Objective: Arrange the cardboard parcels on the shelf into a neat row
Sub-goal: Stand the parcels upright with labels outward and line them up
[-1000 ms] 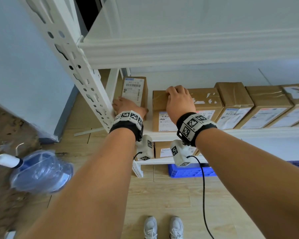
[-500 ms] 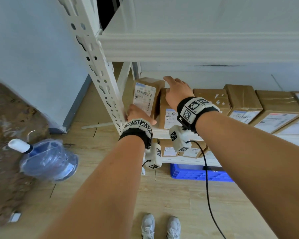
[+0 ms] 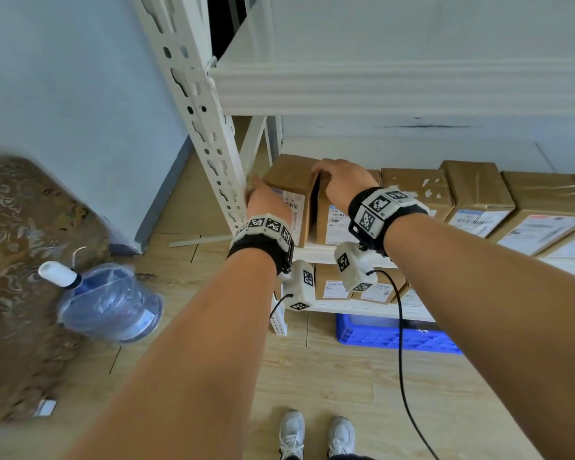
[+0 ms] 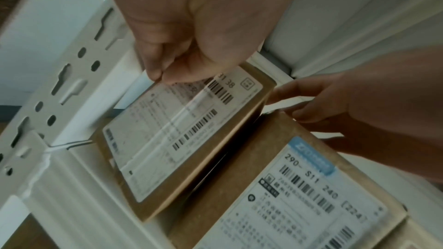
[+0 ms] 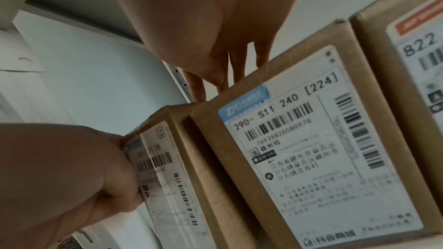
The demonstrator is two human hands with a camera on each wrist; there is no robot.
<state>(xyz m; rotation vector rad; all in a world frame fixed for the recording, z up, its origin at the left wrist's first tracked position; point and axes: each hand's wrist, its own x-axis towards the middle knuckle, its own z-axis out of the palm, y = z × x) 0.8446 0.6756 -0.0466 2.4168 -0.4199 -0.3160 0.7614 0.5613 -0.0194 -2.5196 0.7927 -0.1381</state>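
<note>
One end parcel (image 3: 291,180) stands on the shelf (image 3: 316,252), just beside the second parcel (image 3: 334,222). The left hand (image 3: 266,202) grips its outer edge with curled fingers, the post (image 3: 213,154) just outside them. The right hand (image 3: 344,182) lays its fingers together, nearly straight, over both tops.

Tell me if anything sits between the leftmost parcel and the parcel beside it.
Nothing visible: only a narrow dark gap separates the leftmost parcel from the next parcel. The right hand lies on top, not between them.
</note>
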